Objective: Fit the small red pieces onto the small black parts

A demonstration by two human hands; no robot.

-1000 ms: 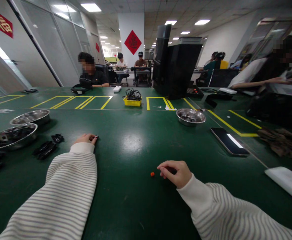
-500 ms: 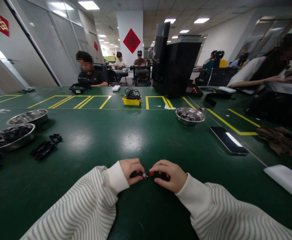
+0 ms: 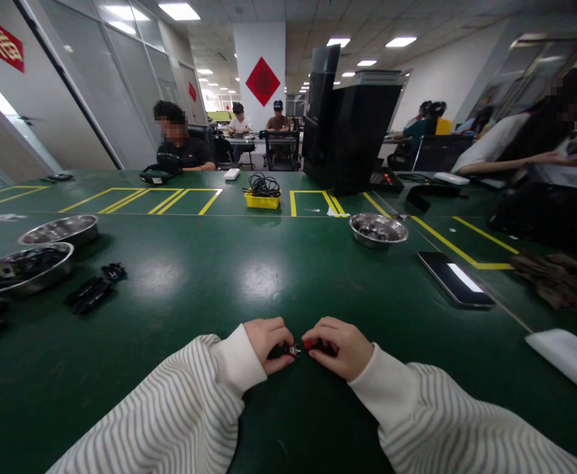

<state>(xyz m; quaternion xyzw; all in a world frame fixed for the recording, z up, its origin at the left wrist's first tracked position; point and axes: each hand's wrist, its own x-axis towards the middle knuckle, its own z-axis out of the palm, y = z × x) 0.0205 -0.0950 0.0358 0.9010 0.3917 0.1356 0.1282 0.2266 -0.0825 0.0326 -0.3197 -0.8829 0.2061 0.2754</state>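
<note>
Close to the table's front edge, my left hand (image 3: pixel 272 342) is closed on a small black part with a metal end (image 3: pixel 293 351), which pokes out past the fingertips toward the right. Facing it, my right hand (image 3: pixel 340 345) pinches a small dark piece with a red tip (image 3: pixel 308 344). A narrow gap separates the two parts. My fingers cover most of both, so their exact kind cannot be made out. Both hands rest low over the green table (image 3: pixel 209 289).
On the left stand two steel bowls (image 3: pixel 66 264), one filled with black parts, beside loose black parts (image 3: pixel 91 294). Another steel bowl (image 3: pixel 377 230), a phone (image 3: pixel 454 280) and a white object (image 3: pixel 567 362) lie right. A yellow tray of cables (image 3: pixel 262 200) sits farther back.
My left hand has shifted slightly right with its part. The right fingers have closed in around the red-tipped piece. The whole view has moved a little.
</note>
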